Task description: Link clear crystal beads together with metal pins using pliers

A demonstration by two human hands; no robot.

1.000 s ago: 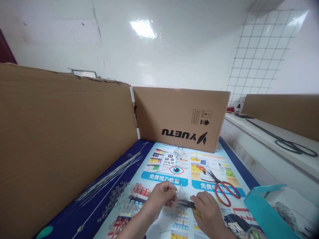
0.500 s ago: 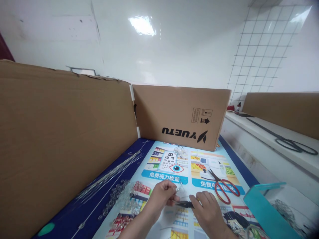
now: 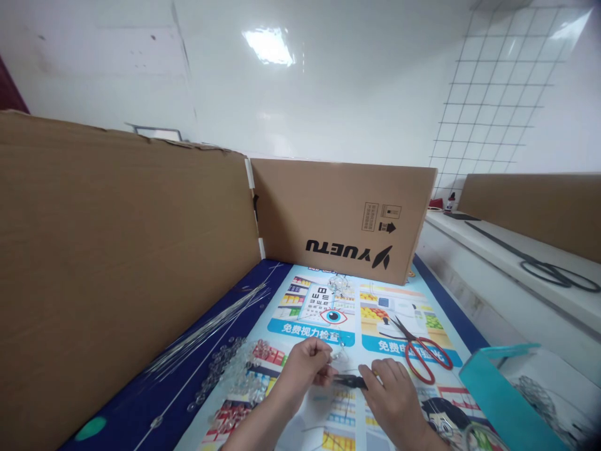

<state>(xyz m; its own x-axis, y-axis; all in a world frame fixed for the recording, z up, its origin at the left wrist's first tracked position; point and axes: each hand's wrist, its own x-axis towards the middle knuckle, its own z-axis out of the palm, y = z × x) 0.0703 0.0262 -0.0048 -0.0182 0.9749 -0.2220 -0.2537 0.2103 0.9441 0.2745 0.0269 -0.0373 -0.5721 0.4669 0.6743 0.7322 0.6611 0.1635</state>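
Left hand [image 3: 307, 363]: fingertips pinched on spindly wire piece [image 3: 340, 355] above table [image 3: 447, 304]
Right hand [image 3: 390, 393]: curled round dark, tapered pliers [image 3: 350, 381], tips beside left hand
Beads [image 3: 240, 376]: clear, glossy, rounded, heaped
Wires [image 3: 206, 336]: straight, slender, silvery bundle

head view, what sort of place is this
Probably a handicraft workstation: cardboard panels screen the tabletop, clear beads and thin wires lie there, and the right hand holds pliers.
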